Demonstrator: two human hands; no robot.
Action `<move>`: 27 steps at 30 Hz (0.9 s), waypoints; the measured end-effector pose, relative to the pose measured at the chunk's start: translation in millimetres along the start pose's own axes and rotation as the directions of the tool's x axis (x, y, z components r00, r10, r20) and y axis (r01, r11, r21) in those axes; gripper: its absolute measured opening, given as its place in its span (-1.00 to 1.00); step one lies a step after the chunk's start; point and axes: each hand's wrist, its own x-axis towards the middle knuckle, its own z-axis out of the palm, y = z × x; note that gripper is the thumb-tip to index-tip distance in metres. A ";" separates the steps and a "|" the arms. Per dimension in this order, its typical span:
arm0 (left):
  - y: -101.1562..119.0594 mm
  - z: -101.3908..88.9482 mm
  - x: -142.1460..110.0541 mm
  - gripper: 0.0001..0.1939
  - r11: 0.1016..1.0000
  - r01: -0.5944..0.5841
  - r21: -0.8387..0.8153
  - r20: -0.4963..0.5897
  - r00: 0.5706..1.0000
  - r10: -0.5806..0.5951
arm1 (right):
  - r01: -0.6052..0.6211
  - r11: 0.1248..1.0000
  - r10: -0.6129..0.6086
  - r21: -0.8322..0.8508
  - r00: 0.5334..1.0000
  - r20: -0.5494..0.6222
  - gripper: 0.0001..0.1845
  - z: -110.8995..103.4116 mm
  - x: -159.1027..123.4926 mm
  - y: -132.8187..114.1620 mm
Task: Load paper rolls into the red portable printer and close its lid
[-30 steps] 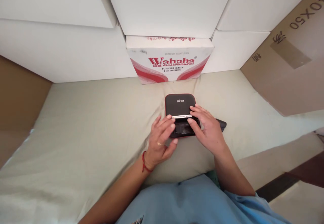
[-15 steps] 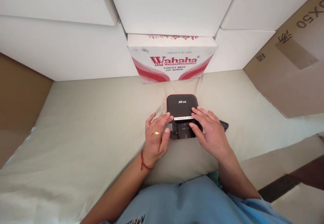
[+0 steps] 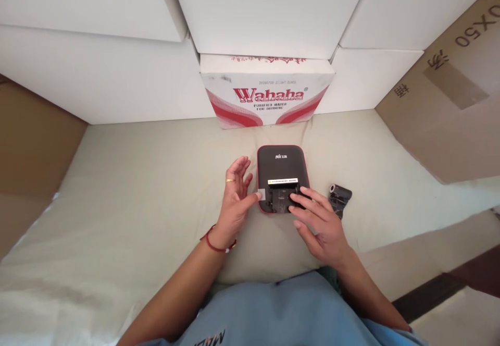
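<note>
A black, flat device with rounded corners and a red edge (image 3: 279, 166) lies on the pale cloth in front of me. Near its middle runs a white label strip (image 3: 283, 182), and below that is a dark recess with a black film-like piece (image 3: 280, 200). My left hand (image 3: 236, 197) is at the device's left side, fingers raised and apart, its thumb tip by a small grey patch at the edge. My right hand (image 3: 318, 223) has its fingers spread, with fingertips on the lower right of the device. Right of that hand lies a small black roll (image 3: 340, 192).
A Wahaha water carton (image 3: 269, 98) stands behind the device, against large white boxes (image 3: 269, 12). Brown cardboard boxes flank the cloth surface (image 3: 156, 179), one at the left (image 3: 35, 153) and one at the right (image 3: 449, 122). The cloth's edge drops away at lower right.
My left hand has moved off the white strip to the left, its fingers lifting. My right hand has slid down toward the recess, uncovering the device's right side and more of the black roll.
</note>
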 end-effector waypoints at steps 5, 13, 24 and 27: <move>-2.0 2.5 1.3 -0.05 0.996 0.053 -0.073 -0.006 0.999 -0.053 | 0.037 0.999 -0.036 0.007 0.998 -0.060 -0.69 2.3 -5.3 3.5; -3.5 8.4 1.5 -0.04 0.979 0.101 -0.175 -0.003 0.995 -0.103 | 0.031 0.999 -0.028 0.034 0.996 -0.084 -0.67 2.6 -2.5 5.0; -12.2 11.9 1.2 -0.09 0.979 0.061 -0.192 0.011 0.998 -0.060 | 0.101 0.991 -0.095 0.091 0.993 -0.064 -0.73 -3.0 15.1 8.4; -13.6 12.3 -0.5 -0.11 0.979 0.068 -0.191 0.019 0.998 -0.066 | 0.141 0.981 -0.138 0.132 0.990 -0.037 -0.81 -2.3 26.3 3.7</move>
